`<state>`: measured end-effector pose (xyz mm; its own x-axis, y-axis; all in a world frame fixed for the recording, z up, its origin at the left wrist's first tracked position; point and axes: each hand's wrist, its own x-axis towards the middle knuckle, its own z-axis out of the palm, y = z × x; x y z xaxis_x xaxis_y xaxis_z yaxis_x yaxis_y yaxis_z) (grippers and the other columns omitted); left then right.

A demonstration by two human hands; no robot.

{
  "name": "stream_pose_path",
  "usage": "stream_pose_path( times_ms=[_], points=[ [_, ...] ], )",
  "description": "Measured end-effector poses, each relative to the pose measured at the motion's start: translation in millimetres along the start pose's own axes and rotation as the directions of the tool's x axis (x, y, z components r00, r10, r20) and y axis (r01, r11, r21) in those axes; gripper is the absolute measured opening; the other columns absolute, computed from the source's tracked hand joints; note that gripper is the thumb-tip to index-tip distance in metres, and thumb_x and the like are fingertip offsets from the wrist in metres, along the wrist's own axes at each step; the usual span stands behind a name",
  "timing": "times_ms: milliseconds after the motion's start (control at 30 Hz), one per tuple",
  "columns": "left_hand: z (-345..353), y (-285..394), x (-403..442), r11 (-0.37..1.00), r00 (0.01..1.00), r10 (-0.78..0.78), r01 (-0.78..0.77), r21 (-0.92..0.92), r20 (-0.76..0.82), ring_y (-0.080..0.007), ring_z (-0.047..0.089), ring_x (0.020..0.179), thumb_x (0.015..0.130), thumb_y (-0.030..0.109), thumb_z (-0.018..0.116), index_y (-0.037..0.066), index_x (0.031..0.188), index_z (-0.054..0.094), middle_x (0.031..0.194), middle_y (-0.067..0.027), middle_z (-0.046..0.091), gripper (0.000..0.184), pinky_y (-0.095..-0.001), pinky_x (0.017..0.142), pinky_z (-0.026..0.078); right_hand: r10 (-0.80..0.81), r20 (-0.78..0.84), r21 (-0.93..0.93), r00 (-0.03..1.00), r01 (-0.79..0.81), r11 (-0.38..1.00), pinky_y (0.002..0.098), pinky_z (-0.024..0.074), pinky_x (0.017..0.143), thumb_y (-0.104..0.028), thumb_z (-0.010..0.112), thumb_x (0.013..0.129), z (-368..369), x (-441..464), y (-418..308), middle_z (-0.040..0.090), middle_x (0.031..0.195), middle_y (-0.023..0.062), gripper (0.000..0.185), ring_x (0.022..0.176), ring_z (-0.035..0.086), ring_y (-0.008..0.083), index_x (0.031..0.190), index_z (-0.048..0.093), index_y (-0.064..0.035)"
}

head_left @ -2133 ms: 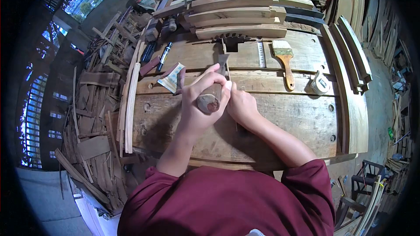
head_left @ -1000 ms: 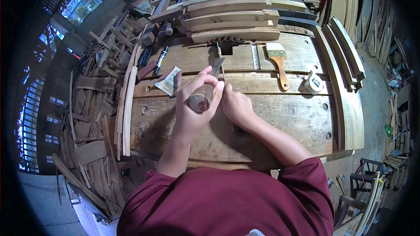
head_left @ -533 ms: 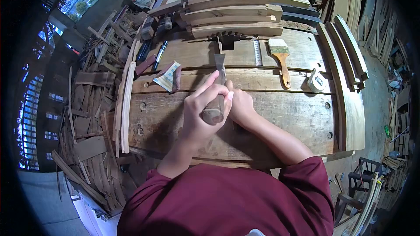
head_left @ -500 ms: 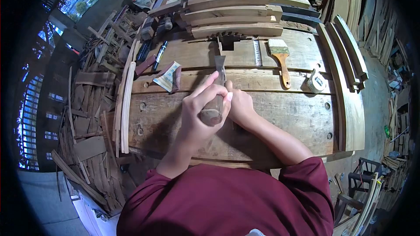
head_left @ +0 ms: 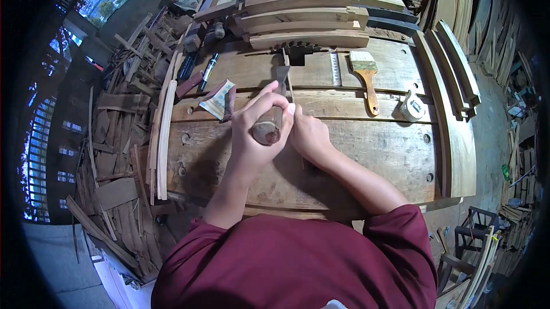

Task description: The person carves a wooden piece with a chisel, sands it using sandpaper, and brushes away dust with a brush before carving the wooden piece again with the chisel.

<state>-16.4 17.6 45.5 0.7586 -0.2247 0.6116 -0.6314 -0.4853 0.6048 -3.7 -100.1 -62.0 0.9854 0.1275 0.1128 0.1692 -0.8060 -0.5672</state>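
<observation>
My left hand point(head_left: 255, 120) is closed around the wooden handle of a chisel point(head_left: 266, 133). The handle's butt end faces up toward me, and the flat metal blade points away toward the back of the bench. Just right of it, my right hand point(head_left: 310, 137) is closed on the near end of a thin wooden strip point(head_left: 289, 82), which reaches toward the dark slot in the bench top. The chisel blade is close beside the strip; whether they touch I cannot tell. The right fingers are partly hidden behind the hand.
On the workbench point(head_left: 366, 154) lie a paintbrush point(head_left: 369, 88), a tape measure point(head_left: 412, 106), a metal ruler point(head_left: 336, 69), folded sandpaper point(head_left: 217, 101) and a marker point(head_left: 208, 73). A toothed saw blade point(head_left: 295, 45) shows by the slot. Planks point(head_left: 303, 22) line the back, with long boards point(head_left: 441, 114) at the right.
My left hand has shifted a little left and away from me with the chisel, and more of the wooden strip shows now. My right hand has barely moved.
</observation>
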Motion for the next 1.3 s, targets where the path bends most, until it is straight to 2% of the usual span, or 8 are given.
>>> stream_pose_path(
  times_ms=[133,233,300,400,767,833,933,1300],
  points=[
    [-13.3,12.1,-3.7,0.997,0.998,-0.003,0.008,-0.076,0.061,-0.0316,0.064,0.099,0.075,0.0,0.064,0.0,0.078,0.057,0.073,-0.0105,0.061,0.008,-0.0383,0.089,0.046,0.005,-0.018,0.0,1.0,-0.005,1.0,0.0477,0.0512,0.052,-0.007,0.05,0.08,-2.2,0.6,0.8,0.061,0.064,0.0243,0.015,0.06,0.063,0.0391,0.09,0.043,0.0013],
    [-0.1,-2.9,-0.9,0.997,0.997,-0.042,0.038,-0.074,-0.059,-0.0297,0.064,0.097,0.076,0.001,0.064,0.001,0.077,0.057,0.071,-0.0078,0.062,0.008,-0.0394,0.088,0.046,0.011,-0.006,-0.01,1.0,-0.012,1.0,0.0477,0.0512,0.053,-0.007,0.05,0.08,-1.6,-2.3,1.2,0.061,0.064,0.0241,0.015,0.06,0.063,0.0391,0.09,0.043,0.0013],
    [-1.8,-6.8,-1.9,0.999,0.996,-0.049,0.048,-0.018,-0.075,-0.0291,0.064,0.098,0.076,0.002,0.065,0.001,0.076,0.057,0.071,-0.0078,0.062,0.008,-0.0393,0.09,0.045,-0.001,0.008,0.013,1.0,0.001,1.0,0.0508,0.0488,0.053,-0.018,0.047,0.086,-2.2,-1.5,2.1,0.06,0.064,0.0251,0.02,0.06,0.061,0.0418,0.092,0.042,-0.0004],
    [-12.5,5.2,-6.7,0.993,0.998,-0.057,0.054,-0.108,-0.026,-0.0282,0.063,0.101,0.076,0.001,0.066,-0.001,0.078,0.058,0.074,-0.0122,0.063,0.009,-0.036,0.091,0.043,0.003,0.007,-0.031,1.0,-0.002,1.0,0.0481,0.0509,0.053,-0.007,0.049,0.08,-4.4,-1.2,-1.4,0.061,0.065,0.0237,0.016,0.061,0.063,0.0398,0.091,0.043,0.0013],
    [-2.4,-0.9,-21.9,0.993,0.994,-0.024,0.011,-0.12,-0.106,-0.0309,0.063,0.1,0.077,0.0,0.065,-0.002,0.081,0.057,0.078,-0.0134,0.063,0.009,-0.0341,0.081,0.049,0.01,0.008,-0.013,1.0,-0.009,1.0,0.0476,0.0513,0.053,-0.009,0.05,0.081,-2.8,1.0,-0.4,0.062,0.066,0.0239,0.017,0.061,0.063,0.0395,0.091,0.043,0.0014],
    [6.0,-7.2,-19.2,0.981,0.986,-0.107,0.083,-0.174,-0.131,-0.0298,0.064,0.099,0.078,0.002,0.066,0.001,0.081,0.058,0.077,-0.011,0.064,0.008,-0.0401,0.092,0.043,0.011,0.015,-0.02,1.0,-0.011,1.0,0.0474,0.0513,0.053,-0.009,0.05,0.081,-1.2,-0.8,0.3,0.062,0.066,0.024,0.017,0.061,0.064,0.0394,0.091,0.043,0.0015],
    [14.6,-27.4,-10.5,0.999,0.981,-0.038,0.035,-0.022,-0.193,-0.0254,0.065,0.097,0.079,0.009,0.067,0.006,0.079,0.061,0.073,-0.0052,0.064,0.006,-0.0474,0.109,0.012,-0.011,-0.021,0.006,1.0,0.011,1.0,0.0507,0.0482,0.051,-0.015,0.048,0.085,3.0,-0.7,2.7,0.059,0.062,0.0242,0.018,0.058,0.061,0.0413,0.092,0.041,-0.0005],
    [13.0,-32.0,-6.4,0.982,0.964,-0.157,0.129,-0.142,-0.216,-0.0239,0.063,0.102,0.08,0.009,0.066,0.006,0.077,0.058,0.074,-0.0039,0.064,0.009,-0.0459,0.108,0.017,-0.002,-0.029,-0.007,1.0,0.002,1.0,0.0507,0.0488,0.053,-0.014,0.05,0.083,-0.8,-0.6,0.6,0.059,0.061,0.024,0.018,0.058,0.06,0.041,0.093,0.043,-0.0009]
  ],
)
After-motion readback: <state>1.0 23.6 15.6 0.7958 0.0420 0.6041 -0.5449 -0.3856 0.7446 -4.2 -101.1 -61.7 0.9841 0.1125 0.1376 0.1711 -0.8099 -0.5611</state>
